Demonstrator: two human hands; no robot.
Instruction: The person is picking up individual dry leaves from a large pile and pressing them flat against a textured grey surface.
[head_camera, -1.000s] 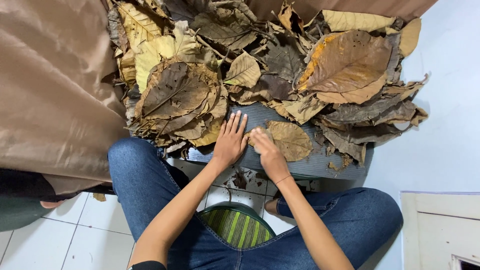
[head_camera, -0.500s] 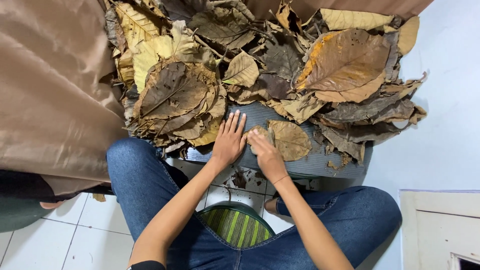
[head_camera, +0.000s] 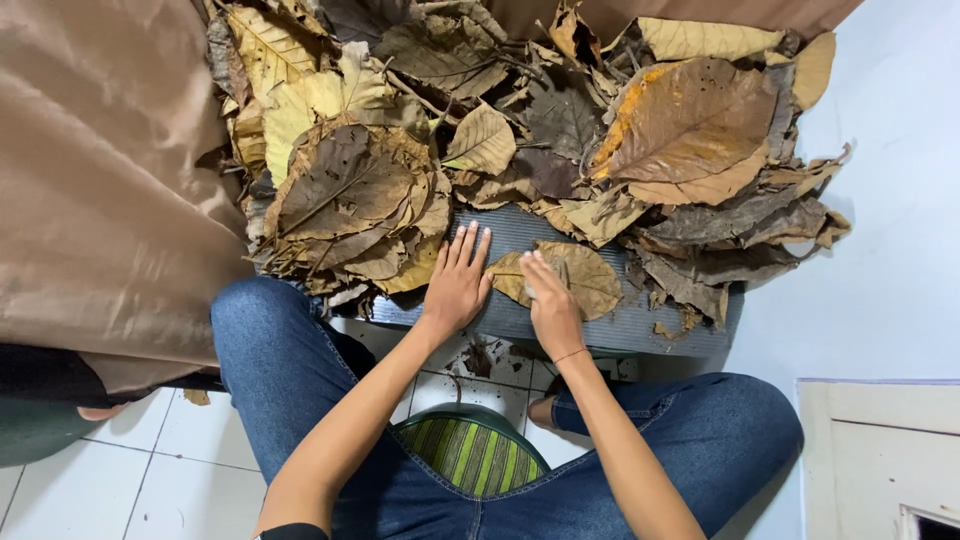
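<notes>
On the grey ribbed mat (head_camera: 620, 325), w/ brown cloth (head_camera: 100, 180) at far left & a dry-leaf heap (head_camera: 480, 130) behind, the left hand (head_camera: 457, 285) lay flat, fingers spread, palm down, gripping nothing. Just right of it lay the oval brown leaf (head_camera: 585, 280), long axis approx. left-right. The right hand (head_camera: 550, 305), nearer, pressed its near half, fingers together; leaf's middle was hidden under them, pinch unclear.

Soft, even, bright light falls from above, the heap of dry brown leaves (head_camera: 520, 150) stays sharp, shadows are faint, and the glossy tan cloth (head_camera: 100, 180) shows mild sheen.
</notes>
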